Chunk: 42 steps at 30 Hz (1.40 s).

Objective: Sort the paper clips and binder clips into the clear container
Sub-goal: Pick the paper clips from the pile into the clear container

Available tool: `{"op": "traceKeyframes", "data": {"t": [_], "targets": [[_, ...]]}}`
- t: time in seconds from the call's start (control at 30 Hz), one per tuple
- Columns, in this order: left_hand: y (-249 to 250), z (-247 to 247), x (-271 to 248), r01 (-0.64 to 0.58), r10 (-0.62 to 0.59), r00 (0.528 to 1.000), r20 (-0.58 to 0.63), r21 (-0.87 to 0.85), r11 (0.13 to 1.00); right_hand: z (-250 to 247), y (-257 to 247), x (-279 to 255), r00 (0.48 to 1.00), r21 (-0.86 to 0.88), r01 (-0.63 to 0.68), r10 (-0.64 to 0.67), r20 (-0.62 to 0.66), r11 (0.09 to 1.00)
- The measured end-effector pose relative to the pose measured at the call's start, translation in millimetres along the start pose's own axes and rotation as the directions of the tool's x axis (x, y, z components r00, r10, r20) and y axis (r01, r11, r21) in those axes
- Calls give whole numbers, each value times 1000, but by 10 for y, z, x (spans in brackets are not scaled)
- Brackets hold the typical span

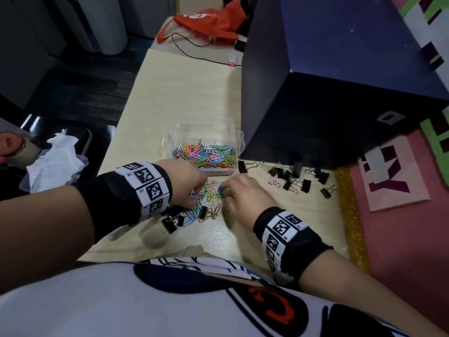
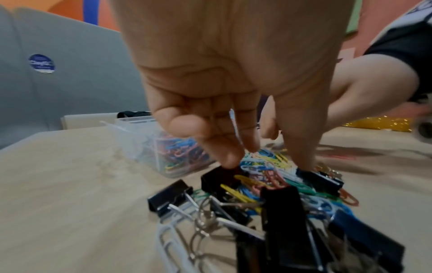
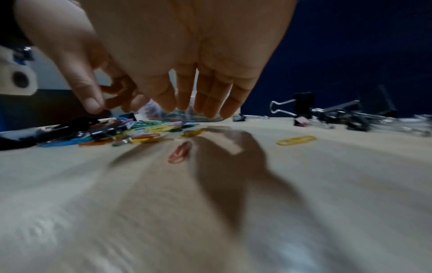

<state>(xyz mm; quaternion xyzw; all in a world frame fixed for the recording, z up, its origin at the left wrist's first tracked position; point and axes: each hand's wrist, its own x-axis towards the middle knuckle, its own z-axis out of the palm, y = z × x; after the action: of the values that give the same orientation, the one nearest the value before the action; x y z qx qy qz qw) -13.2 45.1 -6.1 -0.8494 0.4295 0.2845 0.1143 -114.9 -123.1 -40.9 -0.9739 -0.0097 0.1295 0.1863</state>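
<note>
The clear container (image 1: 170,142) stands mid-table, partly filled with coloured paper clips (image 1: 206,153). In front of it lies a mixed pile (image 1: 206,203) of coloured paper clips and black binder clips. My left hand (image 1: 194,193) reaches down into the pile; in the left wrist view its straight fingers (image 2: 229,158) and thumb touch black binder clips (image 2: 280,201) and hold nothing. My right hand (image 1: 228,190) hovers just right of the pile with fingers (image 3: 210,103) hanging loose and empty. A pink clip (image 3: 180,152) and a yellow clip (image 3: 295,140) lie loose under it.
Several black binder clips (image 1: 296,178) are scattered to the right, against a big dark blue box (image 1: 340,93). A tray with white tissue (image 1: 56,156) sits off the table's left edge. An orange bag (image 1: 211,20) and a cable lie far back. A gold glitter strip (image 1: 349,215) lines the right edge.
</note>
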Motion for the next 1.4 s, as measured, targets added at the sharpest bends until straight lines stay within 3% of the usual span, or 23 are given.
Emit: {"op": "traceKeyframes", "data": {"t": [0.07, 0.17, 0.4, 0.5, 0.63, 0.83, 0.93, 1.03, 1.17, 1.3, 1.4], "targets": [[-25, 26, -26, 41, -41, 999, 34, -7, 999, 28, -79, 29, 991, -59, 92, -85, 101, 994], [-26, 69, -75, 42, -46, 997, 59, 63, 997, 75, -99, 46, 972, -164, 148, -112, 208, 975], [-32, 147, -91, 57, -57, 998, -31, 10, 998, -13, 28, -21, 993, -178, 19, 2, 116, 984], [-32, 103, -116, 69, -68, 998, -13, 63, 996, -36, -87, -16, 992, -177, 117, -107, 67, 977], [-41, 92, -130, 142, -154, 984, 84, 136, 980, 51, -240, 12, 952, -221, 261, -212, 222, 940], [4, 135, -118, 138, -148, 987, 62, 139, 981, 89, -206, 17, 959, -248, 248, -202, 198, 937], [30, 140, -126, 138, -149, 986, 71, 144, 980, 40, -152, -24, 981, -157, 176, -159, 111, 972], [64, 42, -113, 104, -118, 988, 100, 137, 985, -22, -68, -55, 999, -12, 32, -32, -34, 999], [154, -173, -38, -35, 34, 999, 20, 78, 996, -107, 88, -121, 980, 87, -145, 155, -122, 986], [270, -327, 77, -154, 141, 979, -150, -81, 985, -185, 266, -195, 918, 128, -316, 337, -209, 940], [411, -380, 182, -232, 117, 922, -369, -287, 929, -281, 422, -234, 801, 217, -490, 534, -271, 844]]}}
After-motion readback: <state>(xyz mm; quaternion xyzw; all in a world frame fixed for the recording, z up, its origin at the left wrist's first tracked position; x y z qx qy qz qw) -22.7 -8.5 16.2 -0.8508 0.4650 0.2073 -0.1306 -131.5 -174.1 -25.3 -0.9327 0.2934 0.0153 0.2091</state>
